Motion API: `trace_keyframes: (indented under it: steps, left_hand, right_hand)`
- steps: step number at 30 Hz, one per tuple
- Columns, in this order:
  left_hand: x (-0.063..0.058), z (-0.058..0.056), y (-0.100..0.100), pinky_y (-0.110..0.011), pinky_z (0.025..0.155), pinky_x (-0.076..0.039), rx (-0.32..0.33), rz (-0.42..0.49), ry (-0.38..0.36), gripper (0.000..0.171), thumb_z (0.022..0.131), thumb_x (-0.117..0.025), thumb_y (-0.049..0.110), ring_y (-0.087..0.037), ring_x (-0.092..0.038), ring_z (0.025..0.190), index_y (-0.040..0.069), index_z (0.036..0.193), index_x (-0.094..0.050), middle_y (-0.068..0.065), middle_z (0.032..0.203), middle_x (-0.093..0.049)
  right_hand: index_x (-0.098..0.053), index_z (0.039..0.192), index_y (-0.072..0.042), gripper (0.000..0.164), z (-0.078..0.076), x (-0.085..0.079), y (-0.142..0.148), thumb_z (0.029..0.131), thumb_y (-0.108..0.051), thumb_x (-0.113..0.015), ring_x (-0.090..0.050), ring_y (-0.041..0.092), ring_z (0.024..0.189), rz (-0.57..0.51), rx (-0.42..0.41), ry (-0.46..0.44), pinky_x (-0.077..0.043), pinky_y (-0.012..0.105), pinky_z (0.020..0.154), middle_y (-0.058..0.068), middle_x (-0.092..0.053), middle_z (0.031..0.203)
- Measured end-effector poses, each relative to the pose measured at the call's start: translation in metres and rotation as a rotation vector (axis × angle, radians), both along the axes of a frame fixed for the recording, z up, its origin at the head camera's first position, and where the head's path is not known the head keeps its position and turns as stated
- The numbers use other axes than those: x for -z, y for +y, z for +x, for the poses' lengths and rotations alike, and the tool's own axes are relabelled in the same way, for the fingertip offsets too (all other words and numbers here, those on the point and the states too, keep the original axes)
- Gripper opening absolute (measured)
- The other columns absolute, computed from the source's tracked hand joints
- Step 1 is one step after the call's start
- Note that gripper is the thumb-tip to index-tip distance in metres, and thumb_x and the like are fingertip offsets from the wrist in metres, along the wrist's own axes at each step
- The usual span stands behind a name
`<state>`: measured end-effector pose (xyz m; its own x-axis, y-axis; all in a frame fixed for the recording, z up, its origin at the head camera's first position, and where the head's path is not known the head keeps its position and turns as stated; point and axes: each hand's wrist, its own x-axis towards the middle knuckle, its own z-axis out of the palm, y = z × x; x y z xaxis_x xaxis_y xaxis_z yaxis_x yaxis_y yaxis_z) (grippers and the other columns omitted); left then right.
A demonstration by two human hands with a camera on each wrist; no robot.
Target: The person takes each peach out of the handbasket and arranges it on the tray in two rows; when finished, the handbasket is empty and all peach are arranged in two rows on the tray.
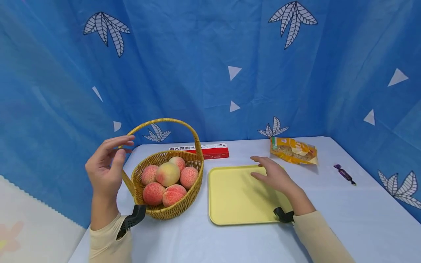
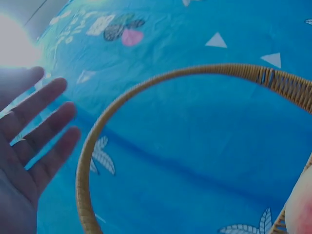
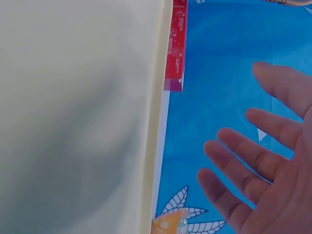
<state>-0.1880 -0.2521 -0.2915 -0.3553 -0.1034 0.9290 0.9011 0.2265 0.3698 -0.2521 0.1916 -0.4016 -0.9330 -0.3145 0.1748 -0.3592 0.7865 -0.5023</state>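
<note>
My left hand (image 1: 106, 164) is raised beside the left side of a woven basket (image 1: 184, 206), near its tall arched handle (image 1: 164, 120). Its fingers are spread and hold nothing; in the left wrist view the handle (image 2: 84, 185) curves past the fingertips, apart from them. Several peaches (image 1: 168, 174) fill the basket. Over the right part of a yellow tray (image 1: 230, 201) hovers my right hand (image 1: 273, 175), fingers extended and holding nothing. The right wrist view shows that hand (image 3: 263, 161) apart from the tray's rim (image 3: 156, 126).
Behind the basket lies a red and white pasta box (image 1: 215, 151), partly hidden. An orange bag of pasta (image 1: 294, 150) is at the back right. A purple wrapped candy (image 1: 344, 174) lies farther right. Blue patterned cloth (image 1: 204, 73) hangs around the white table (image 1: 184, 241).
</note>
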Motion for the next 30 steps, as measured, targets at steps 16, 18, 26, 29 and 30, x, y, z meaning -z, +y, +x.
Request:
trace_keyframes:
  steps: [16, 18, 26, 29, 30]
  left_hand:
    - [0.032, -0.029, -0.053, -0.034, 0.084, -0.054, 0.193, 0.403, -0.149, 0.028, 0.096, -0.049, -0.004, -0.029, -0.068, 0.091, -0.028, 0.111, -0.056, -0.021, 0.103, -0.073]
    - [0.038, -0.030, -0.059, -0.032, 0.086, -0.054, 0.208, 0.432, -0.243, 0.031, 0.099, -0.050, -0.001, -0.030, -0.067, 0.095, -0.026, 0.115, -0.055, -0.020, 0.106, -0.072]
    - [0.061, -0.031, -0.082, -0.024, 0.092, -0.048, 0.104, 0.403, -0.641, 0.037, 0.103, -0.053, 0.013, -0.016, -0.066, 0.108, -0.010, 0.131, -0.056, -0.003, 0.115, -0.071]
    - [0.070, -0.035, -0.088, -0.020, 0.092, -0.047, 0.129, 0.349, -0.717, 0.037, 0.104, -0.052, 0.015, -0.012, -0.066, 0.109, -0.005, 0.135, -0.056, 0.002, 0.117, -0.071]
    - [0.073, -0.037, -0.089, -0.020, 0.092, -0.048, 0.141, 0.334, -0.736, 0.037, 0.104, -0.051, 0.016, -0.011, -0.066, 0.110, -0.003, 0.135, -0.056, 0.003, 0.117, -0.072]
  right_hand:
    - [-0.046, 0.147, -0.019, 0.056, 0.000, -0.006, -0.027, 0.095, -0.024, -0.068, -0.061, 0.032, 0.120, -0.252, -0.057, -0.051, -0.053, 0.049, 0.092, 0.013, -0.056, 0.142]
    - [-0.046, 0.147, -0.019, 0.056, 0.001, -0.006, -0.034, 0.095, -0.024, -0.068, -0.061, 0.031, 0.120, -0.279, -0.072, -0.065, -0.053, 0.049, 0.093, 0.013, -0.056, 0.142]
    - [-0.048, 0.146, -0.020, 0.055, -0.002, -0.008, -0.062, 0.095, -0.024, -0.068, -0.061, 0.027, 0.122, -0.364, -0.120, -0.111, -0.052, 0.047, 0.096, 0.007, -0.055, 0.143]
    - [-0.048, 0.146, -0.022, 0.055, -0.002, -0.010, -0.073, 0.095, -0.024, -0.068, -0.060, 0.026, 0.123, -0.385, -0.137, -0.124, -0.052, 0.047, 0.097, 0.006, -0.055, 0.144]
    - [-0.048, 0.146, -0.022, 0.055, -0.001, -0.010, -0.076, 0.095, -0.024, -0.068, -0.060, 0.026, 0.123, -0.390, -0.144, -0.126, -0.052, 0.047, 0.097, 0.005, -0.055, 0.144]
